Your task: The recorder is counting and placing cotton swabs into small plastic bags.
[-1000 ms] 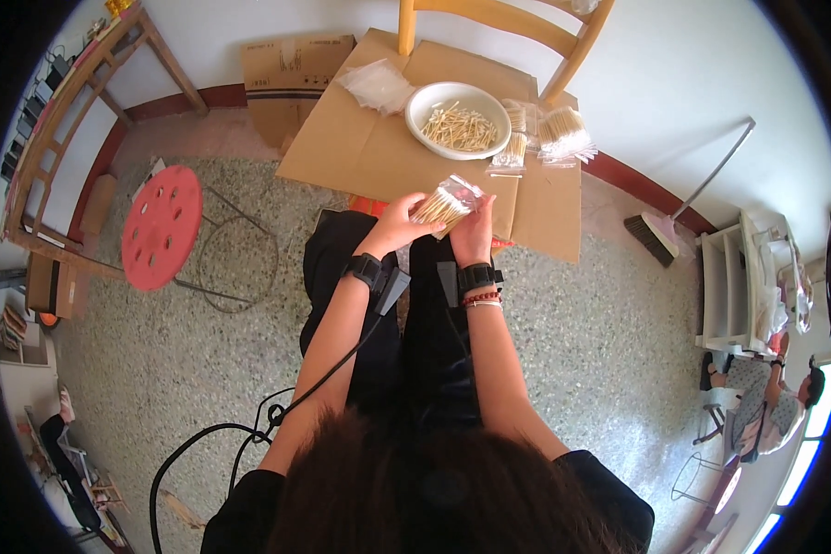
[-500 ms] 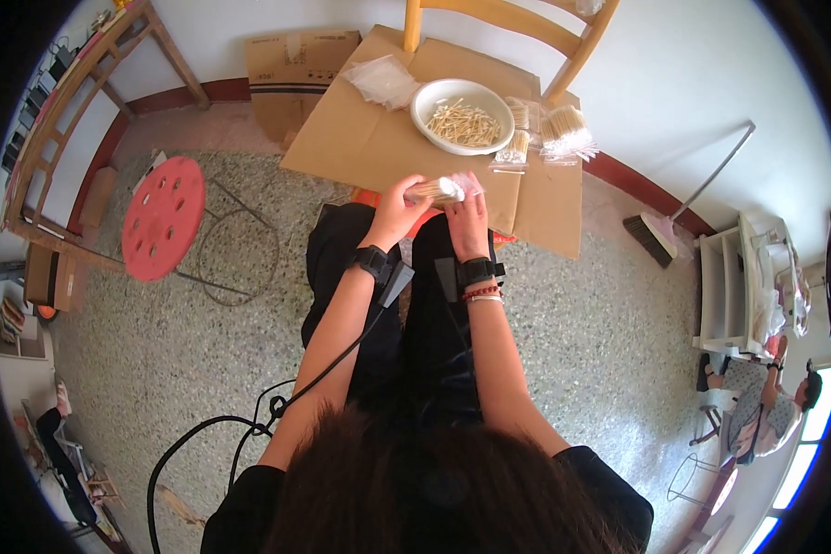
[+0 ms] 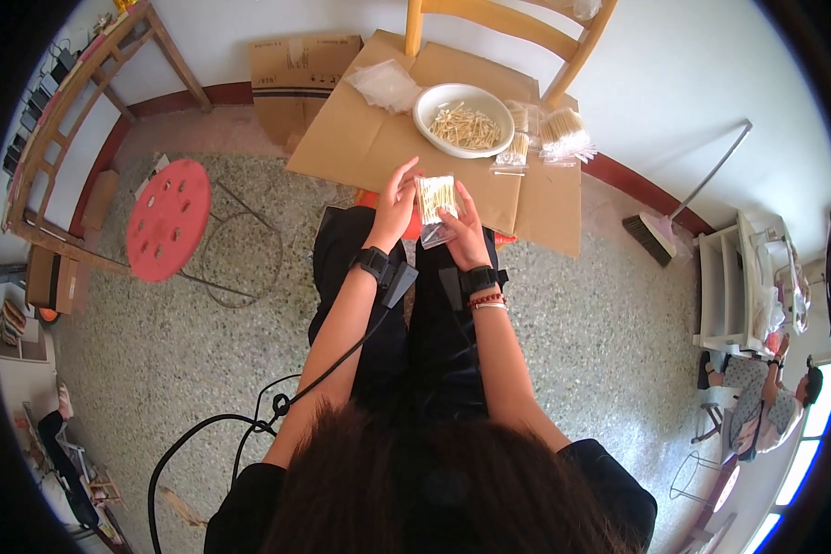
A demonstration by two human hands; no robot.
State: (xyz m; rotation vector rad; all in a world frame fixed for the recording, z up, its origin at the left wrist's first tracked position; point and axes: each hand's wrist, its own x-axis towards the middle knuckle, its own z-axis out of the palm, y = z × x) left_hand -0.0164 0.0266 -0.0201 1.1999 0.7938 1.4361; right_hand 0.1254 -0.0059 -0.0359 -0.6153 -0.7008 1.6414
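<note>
Gripping clear bag [image 3: 435, 210] of swabs [image 3: 435, 192]: right fingers [image 3: 464, 198]. Left fingers [image 3: 403, 173] spread beside. White bowl [image 3: 426, 110]: loose swabs [image 3: 466, 127].

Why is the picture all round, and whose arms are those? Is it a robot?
No robot here! Those are a person's own bare hands. The camera sits on the person's head and looks down, so you even see some hair at the bottom. Its very wide lens bends straight edges and leaves the corners dark. Each wrist wears a black strap with a small device.

The right hand is holding a little clear bag of cotton swabs. The left hand is right beside it; I can't tell whether it touches.

In front is a sheet of brown cardboard. On it are a white bowl with loose swabs inside, clear plastic bags to its left, and filled swab bags to its right.
</note>
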